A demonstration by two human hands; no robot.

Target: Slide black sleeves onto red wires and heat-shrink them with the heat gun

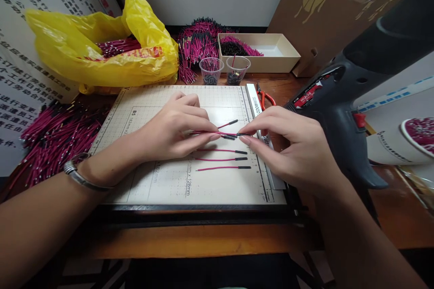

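Note:
My left hand (pixel 185 126) pinches a thin magenta wire (pixel 228 133) between thumb and forefinger, just above the cutting board (pixel 220 189). At the wire's right end, my right hand (pixel 285 144) is closed with thumb and forefinger on its black tip. Another wire with a black sleeve (pixel 233 123) shows just behind the held one, and a further black sleeve (pixel 229 137) lies close below it. Nearer to me, several magenta wires (pixel 220 159) with black sleeves lie side by side on the board. The left hand's fingers hide the held wire's other end.
A yellow plastic bag (pixel 101 70) of wires stands at back left, beside a loose wire heap (pixel 64 140). Behind the board are clear cups (pixel 210 72) and a cardboard tray (pixel 281 61). Red-handled pliers (pixel 266 97) and a dark heat gun (pixel 349 108) are at right.

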